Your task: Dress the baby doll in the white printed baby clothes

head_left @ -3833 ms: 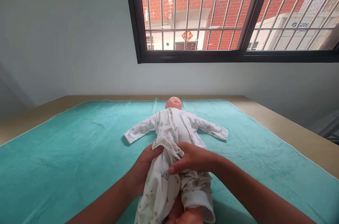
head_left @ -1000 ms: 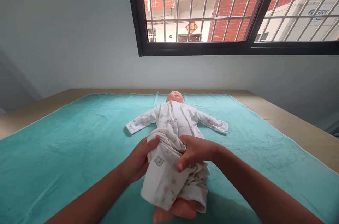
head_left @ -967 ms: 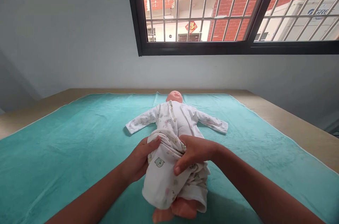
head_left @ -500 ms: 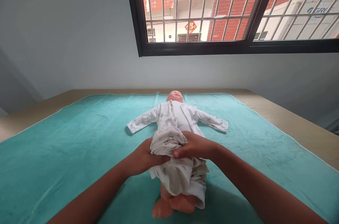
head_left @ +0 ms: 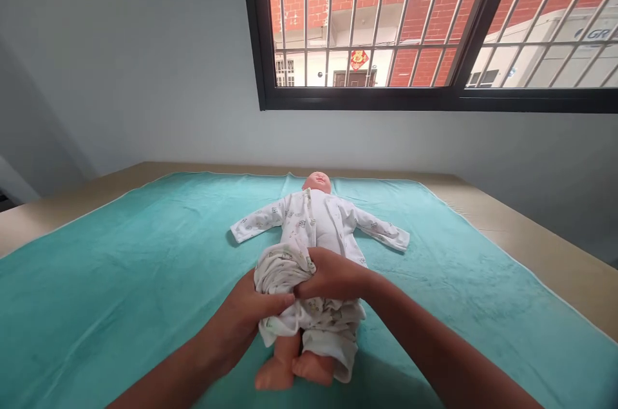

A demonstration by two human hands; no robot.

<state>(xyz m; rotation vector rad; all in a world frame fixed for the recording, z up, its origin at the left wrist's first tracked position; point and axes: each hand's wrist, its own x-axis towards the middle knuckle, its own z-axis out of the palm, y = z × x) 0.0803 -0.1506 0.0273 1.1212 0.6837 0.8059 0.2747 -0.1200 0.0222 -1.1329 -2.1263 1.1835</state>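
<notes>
A baby doll (head_left: pixel 317 181) lies on its back with its head away from me, dressed in a white printed top (head_left: pixel 299 219) that is open at the front. Both sleeves stretch out to the sides. White printed pants (head_left: pixel 284 267) are bunched around the doll's legs, and its bare feet (head_left: pixel 275 373) stick out toward me. My left hand (head_left: pixel 251 303) grips the bunched cloth from the left, thumb across the front. From the right, my right hand (head_left: pixel 333 275) grips the same cloth. Folds of fabric hide some fingers of both hands.
A turquoise blanket (head_left: pixel 145 267) covers most of the wooden tabletop (head_left: pixel 541 238). Behind the table stands a grey wall (head_left: pixel 145 61) with a black-framed barred window (head_left: pixel 362 98).
Both hands and the gathered pants have shifted left. More of the doll's lower leg on the left shows beneath the cloth. The camera view has tilted slightly.
</notes>
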